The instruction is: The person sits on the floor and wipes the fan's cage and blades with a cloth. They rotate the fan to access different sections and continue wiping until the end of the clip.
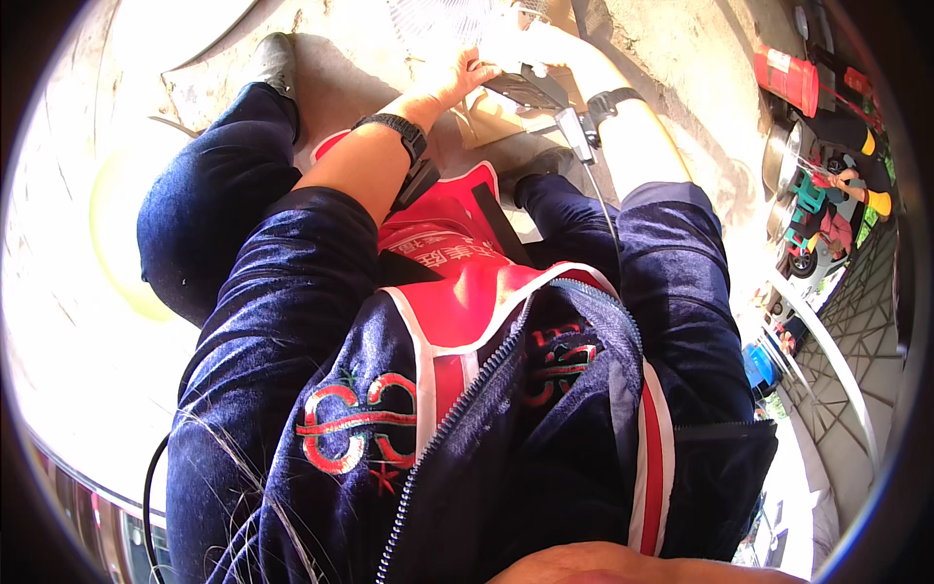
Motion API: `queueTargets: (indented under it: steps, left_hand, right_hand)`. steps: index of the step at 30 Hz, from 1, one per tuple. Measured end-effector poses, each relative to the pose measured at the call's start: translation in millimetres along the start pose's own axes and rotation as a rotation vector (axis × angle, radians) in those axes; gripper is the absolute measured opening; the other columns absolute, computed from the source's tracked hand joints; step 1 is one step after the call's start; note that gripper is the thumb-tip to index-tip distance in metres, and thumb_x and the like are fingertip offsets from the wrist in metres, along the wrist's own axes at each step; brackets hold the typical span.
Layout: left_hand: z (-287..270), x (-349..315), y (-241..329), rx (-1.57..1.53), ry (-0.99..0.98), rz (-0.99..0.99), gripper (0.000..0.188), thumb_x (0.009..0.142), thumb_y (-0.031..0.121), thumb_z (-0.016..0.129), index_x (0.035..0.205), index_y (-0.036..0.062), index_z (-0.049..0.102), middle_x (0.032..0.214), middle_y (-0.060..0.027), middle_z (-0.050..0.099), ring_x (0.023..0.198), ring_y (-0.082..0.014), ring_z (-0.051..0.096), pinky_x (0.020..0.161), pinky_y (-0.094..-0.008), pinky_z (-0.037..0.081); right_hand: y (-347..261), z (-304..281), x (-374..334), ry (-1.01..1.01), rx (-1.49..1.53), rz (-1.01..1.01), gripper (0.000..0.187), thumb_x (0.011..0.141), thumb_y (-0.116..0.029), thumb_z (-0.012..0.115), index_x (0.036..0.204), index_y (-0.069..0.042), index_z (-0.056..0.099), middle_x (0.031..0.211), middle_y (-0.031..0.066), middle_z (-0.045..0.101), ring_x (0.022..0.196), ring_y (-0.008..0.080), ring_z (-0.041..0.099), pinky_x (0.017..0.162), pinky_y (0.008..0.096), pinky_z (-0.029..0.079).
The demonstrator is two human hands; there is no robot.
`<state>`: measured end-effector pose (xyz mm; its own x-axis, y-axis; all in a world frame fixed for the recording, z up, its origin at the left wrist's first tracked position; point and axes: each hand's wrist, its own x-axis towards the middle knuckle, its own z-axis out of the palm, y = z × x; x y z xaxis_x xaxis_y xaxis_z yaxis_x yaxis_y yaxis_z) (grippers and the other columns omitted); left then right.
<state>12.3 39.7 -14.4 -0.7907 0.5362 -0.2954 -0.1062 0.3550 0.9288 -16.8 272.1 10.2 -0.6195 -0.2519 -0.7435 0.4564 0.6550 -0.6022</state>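
My left hand [453, 78] reaches forward with bent fingers at the left edge of a dark, flat rectangular piece [530, 88]. Thumb and fingers come together there, but what they grip is too small to make out. At the far side of that piece is my right hand [547, 47], bleached by glare, so its fingers are hard to read. A pale round wire grille [438, 21] lies just beyond both hands. Brown cardboard [477, 122] shows underneath the dark piece. Both wrists wear black straps, and a small grey device [574, 134] with a cable hangs by the right one.
A red bucket [786, 81] stands at the far right, near metal basins [775, 161]. Farther right, a person [837, 185] is beside a small wheeled vehicle. A blue container [761, 366] sits at lower right. A large pale round surface [175, 29] is at upper left.
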Motion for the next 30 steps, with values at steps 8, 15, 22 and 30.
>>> queueTargets:
  steps: [8,15,22,30]
  left_hand:
    - [5.6,-0.6,-2.1,-0.154,-0.039,0.002,0.028,0.085,0.028,0.076,0.086,0.0016,0.066,0.074,-0.0037,0.062,0.07,-0.0132,0.055,0.068,-0.0325,0.048]
    - [5.2,0.2,5.7,-0.182,-0.011,0.08,0.03,0.086,0.03,0.075,0.084,0.0016,0.065,0.071,-0.004,0.06,0.064,-0.0137,0.052,0.062,-0.032,0.046]
    - [-3.3,-3.5,11.9,-0.128,-0.023,0.0,0.035,0.084,0.029,0.077,0.074,0.0035,0.056,0.066,-0.0025,0.053,0.065,-0.0129,0.048,0.061,-0.0317,0.044]
    - [7.3,-0.2,-18.5,-0.371,-0.024,0.034,0.026,0.086,0.022,0.076,0.08,0.0051,0.058,0.075,0.0013,0.057,0.074,-0.0105,0.049,0.07,-0.0304,0.045]
  right_hand:
    - [-10.4,13.7,8.7,0.034,-0.268,-0.124,0.036,0.09,-0.042,0.065,0.094,-0.007,0.073,0.068,-0.0015,0.059,0.059,0.0088,0.052,0.054,0.0234,0.043]
    - [-7.8,3.6,-22.7,0.021,-0.012,0.02,0.039,0.089,-0.045,0.065,0.093,-0.007,0.073,0.07,-0.0014,0.062,0.061,0.0089,0.054,0.055,0.0238,0.044]
    - [7.4,14.4,15.3,0.459,-0.128,0.076,0.04,0.089,-0.041,0.065,0.113,-0.01,0.07,0.076,0.0018,0.069,0.06,0.0074,0.058,0.052,0.0245,0.046]
    - [21.3,17.9,8.6,0.644,-0.2,0.138,0.038,0.091,-0.034,0.065,0.119,-0.009,0.067,0.08,0.0014,0.069,0.057,0.0075,0.057,0.05,0.0242,0.046]
